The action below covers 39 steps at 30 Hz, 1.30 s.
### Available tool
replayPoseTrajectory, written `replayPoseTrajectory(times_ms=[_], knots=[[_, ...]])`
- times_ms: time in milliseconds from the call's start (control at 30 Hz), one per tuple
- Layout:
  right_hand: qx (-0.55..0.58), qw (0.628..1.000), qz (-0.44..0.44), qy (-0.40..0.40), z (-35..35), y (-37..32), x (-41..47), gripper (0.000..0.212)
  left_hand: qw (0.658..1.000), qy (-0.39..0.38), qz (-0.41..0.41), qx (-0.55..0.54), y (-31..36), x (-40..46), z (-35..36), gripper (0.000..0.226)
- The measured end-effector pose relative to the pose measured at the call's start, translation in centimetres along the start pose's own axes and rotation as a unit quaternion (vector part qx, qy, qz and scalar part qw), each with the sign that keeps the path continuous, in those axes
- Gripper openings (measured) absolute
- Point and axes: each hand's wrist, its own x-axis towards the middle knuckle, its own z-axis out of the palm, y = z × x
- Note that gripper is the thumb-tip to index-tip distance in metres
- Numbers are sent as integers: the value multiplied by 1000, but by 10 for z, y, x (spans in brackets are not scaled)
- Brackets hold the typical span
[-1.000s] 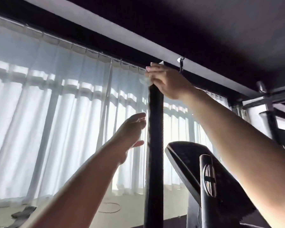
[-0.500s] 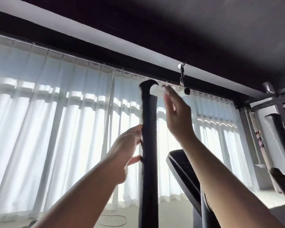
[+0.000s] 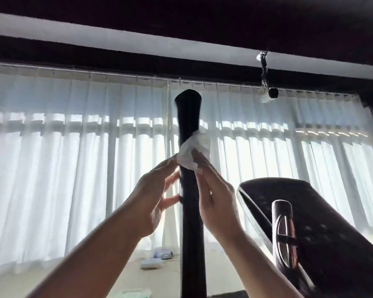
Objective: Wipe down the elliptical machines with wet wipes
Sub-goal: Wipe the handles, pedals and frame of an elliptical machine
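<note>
Two bare hands meet on the tall black handlebar [image 3: 188, 211] of an elliptical machine, which rises upright through the middle of the view against sheer white curtains [image 3: 73, 168]. The right hand [image 3: 215, 196] presses a crumpled white wet wipe [image 3: 192, 152] against the bar well below its flared top end, its fingers laid long over the lower edge of the wipe rather than curled round it, so that its grip is wide. The wipe wraps partly round the front and right side of the bar. The left hand [image 3: 151, 201] sits just beside the bar on the other side, fingers loosely spread and reaching toward it, with the uppermost fingertip at the wipe's left edge; whether it actually touches the wipe cannot be told, and it grips nothing plainly.

Right of the bar, the machine's dark console [image 3: 310, 211] tilts back, with a shorter glossy black post [image 3: 283, 233] standing in front of it. A small black device [image 3: 272, 92] hangs on a cord from the white ceiling beam [image 3: 138, 41] above the curtain rail. Low on the floor beyond the bar lie a few pale packets [image 3: 157, 258], too blurred to identify.
</note>
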Motion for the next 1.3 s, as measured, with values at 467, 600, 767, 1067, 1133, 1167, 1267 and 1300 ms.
replayPoseTrajectory(times_ms=[467, 600, 767, 1067, 1133, 1167, 1267, 1300], knots=[[126, 961, 182, -163, 10, 16, 98, 73, 994, 56, -33, 93, 12, -18, 20, 23], [135, 964, 218, -71, 8, 28, 140, 49, 993, 58, -37, 97, 12, -15, 23, 30], [140, 967, 214, 21, 7, 22, 163, 51, 993, 52, -31, 97, 10, -15, 18, 37], [121, 974, 194, -4, 8, 6, 132, 42, 995, 31, -27, 88, 10, -26, 17, 37], [152, 965, 215, 2, 5, 1, 116, 40, 996, 34, -24, 80, 10, -28, 17, 34], [163, 964, 210, 1, 5, -1, 106, 40, 996, 35, -24, 75, 10, -30, 18, 31], [157, 974, 161, -2, 2, -9, 73, 42, 997, 37, -16, 66, 9, -36, 22, 26], [150, 977, 149, -2, 1, -12, 62, 43, 997, 40, -13, 60, 9, -37, 23, 25]])
